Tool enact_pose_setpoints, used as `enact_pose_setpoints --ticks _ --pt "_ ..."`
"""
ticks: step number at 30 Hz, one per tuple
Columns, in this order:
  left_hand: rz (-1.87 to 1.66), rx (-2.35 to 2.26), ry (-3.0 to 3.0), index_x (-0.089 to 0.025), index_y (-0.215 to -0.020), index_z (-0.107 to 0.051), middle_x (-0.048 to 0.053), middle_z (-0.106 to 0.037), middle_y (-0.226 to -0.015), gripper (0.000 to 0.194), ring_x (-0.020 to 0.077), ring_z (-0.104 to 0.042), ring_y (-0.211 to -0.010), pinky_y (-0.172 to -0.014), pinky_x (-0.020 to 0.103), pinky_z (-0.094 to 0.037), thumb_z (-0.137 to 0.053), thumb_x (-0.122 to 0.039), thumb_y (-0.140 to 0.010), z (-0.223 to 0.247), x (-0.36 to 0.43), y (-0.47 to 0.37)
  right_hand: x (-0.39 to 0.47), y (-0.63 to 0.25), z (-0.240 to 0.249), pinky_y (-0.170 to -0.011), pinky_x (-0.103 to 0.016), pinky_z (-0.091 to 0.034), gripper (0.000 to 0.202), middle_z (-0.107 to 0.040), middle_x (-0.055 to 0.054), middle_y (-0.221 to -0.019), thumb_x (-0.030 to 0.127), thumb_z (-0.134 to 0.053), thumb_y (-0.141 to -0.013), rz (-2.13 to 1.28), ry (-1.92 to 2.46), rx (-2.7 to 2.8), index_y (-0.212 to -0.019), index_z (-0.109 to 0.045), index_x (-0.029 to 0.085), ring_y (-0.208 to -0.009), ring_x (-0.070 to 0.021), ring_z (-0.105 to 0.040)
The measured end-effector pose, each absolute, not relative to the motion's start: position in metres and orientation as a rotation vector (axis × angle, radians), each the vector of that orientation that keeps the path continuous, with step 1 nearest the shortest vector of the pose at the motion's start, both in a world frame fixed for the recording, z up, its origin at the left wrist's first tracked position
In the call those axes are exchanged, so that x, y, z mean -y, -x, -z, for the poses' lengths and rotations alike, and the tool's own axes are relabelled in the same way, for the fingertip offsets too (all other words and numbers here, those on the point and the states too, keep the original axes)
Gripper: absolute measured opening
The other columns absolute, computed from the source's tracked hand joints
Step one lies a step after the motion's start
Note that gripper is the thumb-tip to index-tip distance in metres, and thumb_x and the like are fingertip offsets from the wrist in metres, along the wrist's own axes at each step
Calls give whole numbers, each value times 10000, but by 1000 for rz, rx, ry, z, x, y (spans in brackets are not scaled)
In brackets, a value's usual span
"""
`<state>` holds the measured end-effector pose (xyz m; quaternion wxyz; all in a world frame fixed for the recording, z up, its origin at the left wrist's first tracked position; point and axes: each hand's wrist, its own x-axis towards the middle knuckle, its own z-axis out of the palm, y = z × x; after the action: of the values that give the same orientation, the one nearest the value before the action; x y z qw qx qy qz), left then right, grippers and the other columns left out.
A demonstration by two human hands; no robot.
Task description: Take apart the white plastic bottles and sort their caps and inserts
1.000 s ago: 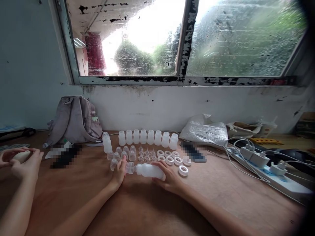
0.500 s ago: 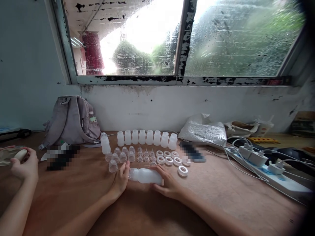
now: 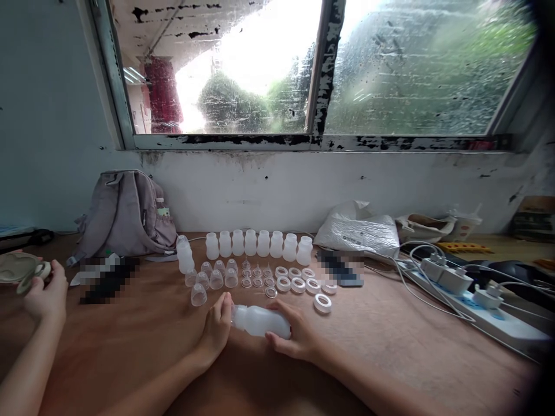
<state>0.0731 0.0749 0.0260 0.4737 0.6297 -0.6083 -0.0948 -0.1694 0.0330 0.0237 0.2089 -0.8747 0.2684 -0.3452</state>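
Observation:
A frosted white baby bottle [image 3: 263, 321] lies on its side between my hands, just above the table. My left hand [image 3: 218, 323] is closed round its clear-capped end, at the left. Around the bottle's base my right hand [image 3: 298, 332] is wrapped, thumb below and fingers on top. Beyond them lie several clear dome caps [image 3: 215, 279], clear nipples [image 3: 257, 271] and white collar rings [image 3: 298, 285]. Several open bottles [image 3: 250, 242] stand in a row behind. One capped bottle [image 3: 185, 254] stands at the row's left, tilted slightly.
A co-worker's hand [image 3: 45, 294] at the far left holds a beige item. A grey backpack [image 3: 125, 214] leans against the wall. On the right are a silver padded bag [image 3: 358, 231], a phone-like dark item [image 3: 340, 267] and a power strip [image 3: 481, 306] with cables.
Both my hands and the bottle have shifted slightly right and nearer to me, with the bottle's base end tipped lower. The co-worker's hand has turned its beige item.

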Motion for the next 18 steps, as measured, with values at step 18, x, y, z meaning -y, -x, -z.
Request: enact_pose_setpoints --ticks 18 --pt "817 1963 -1372 -225 -988 -505 -20 -543 -687 385 103 -480 -554 -481 187 -373 -471 -515 -737 -110 -36 -70 -23 153 -36 -651 -252 -436 322 -554 -36 -944 367 -546 -747 1061 2077 -861 -1013 -467 206 -796 -167 -533"
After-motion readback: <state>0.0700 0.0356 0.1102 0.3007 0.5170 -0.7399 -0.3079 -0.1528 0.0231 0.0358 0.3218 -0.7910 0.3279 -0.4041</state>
